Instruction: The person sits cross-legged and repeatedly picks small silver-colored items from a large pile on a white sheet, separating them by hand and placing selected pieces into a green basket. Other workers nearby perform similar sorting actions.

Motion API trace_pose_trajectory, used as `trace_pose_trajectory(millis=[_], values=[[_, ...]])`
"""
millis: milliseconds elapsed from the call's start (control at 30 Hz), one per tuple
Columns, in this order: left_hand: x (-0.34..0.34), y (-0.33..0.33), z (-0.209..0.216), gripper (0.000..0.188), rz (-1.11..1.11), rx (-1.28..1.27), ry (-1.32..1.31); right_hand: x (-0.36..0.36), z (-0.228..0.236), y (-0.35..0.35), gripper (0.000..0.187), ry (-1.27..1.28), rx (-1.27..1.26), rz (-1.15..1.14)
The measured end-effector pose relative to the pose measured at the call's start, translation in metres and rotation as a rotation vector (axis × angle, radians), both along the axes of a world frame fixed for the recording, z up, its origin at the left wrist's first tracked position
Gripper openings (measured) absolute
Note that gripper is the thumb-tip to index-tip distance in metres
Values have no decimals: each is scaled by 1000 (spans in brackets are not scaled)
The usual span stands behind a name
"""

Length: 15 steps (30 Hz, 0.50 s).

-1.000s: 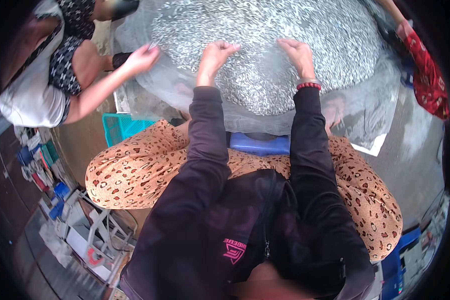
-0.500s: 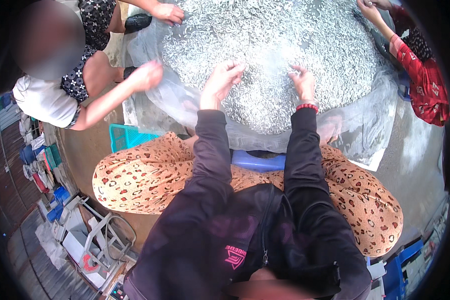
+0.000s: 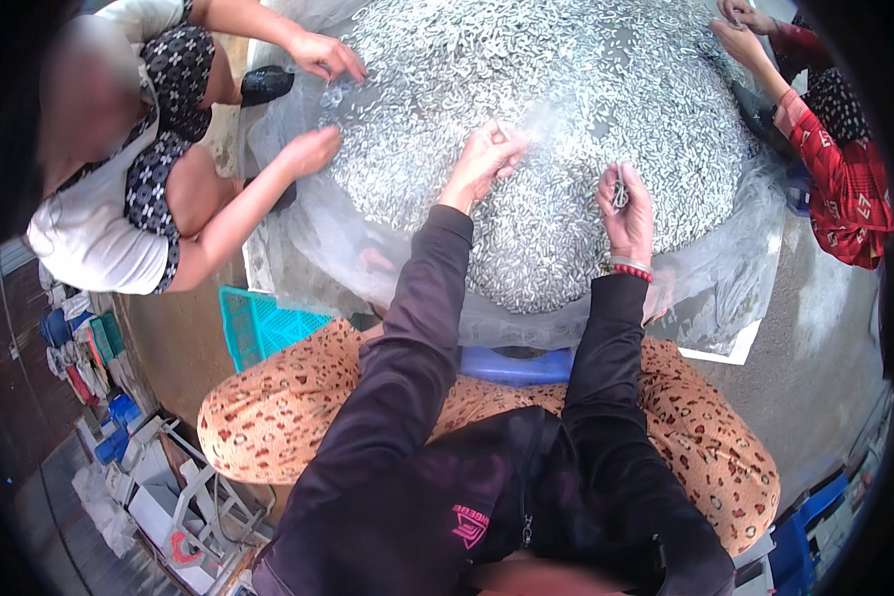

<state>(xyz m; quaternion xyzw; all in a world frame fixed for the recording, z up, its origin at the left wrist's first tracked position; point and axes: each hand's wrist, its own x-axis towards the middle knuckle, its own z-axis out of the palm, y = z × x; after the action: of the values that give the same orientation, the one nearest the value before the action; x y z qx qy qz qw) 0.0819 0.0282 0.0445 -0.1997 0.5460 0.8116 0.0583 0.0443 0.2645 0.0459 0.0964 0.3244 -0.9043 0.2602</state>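
A wide heap of small, silvery, fish-like pieces lies spread on a pale translucent mesh sheet before me. Over the middle of the heap, my left hand is closed with thumb and fingertips pinched together; anything between them is too small to name. My right hand, a red beaded bracelet at its wrist, is partly turned up at the heap's near right. Its fingers curl around a few silvery pieces.
A co-worker's two hands work at the heap's left edge. Another person's hands are at the far right, above a red sleeve. A turquoise basket stands beside my left knee, and a blue plastic object lies between my legs.
My left hand has moved right over the heap. My right hand has turned, and silvery pieces now show in it. The left co-worker's nearer hand has reached the heap's edge.
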Motion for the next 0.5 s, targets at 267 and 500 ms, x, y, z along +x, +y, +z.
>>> trace_pose_trajectory(millis=[267, 500], values=[[-11, -4, -22, 39, -29, -299, -276, -18, 23, -10, 22, 43, -119, 1], [3, -9, -36, 19, -23, -253, -147, -50, -39, -56, 38, 695, 1558, 259]])
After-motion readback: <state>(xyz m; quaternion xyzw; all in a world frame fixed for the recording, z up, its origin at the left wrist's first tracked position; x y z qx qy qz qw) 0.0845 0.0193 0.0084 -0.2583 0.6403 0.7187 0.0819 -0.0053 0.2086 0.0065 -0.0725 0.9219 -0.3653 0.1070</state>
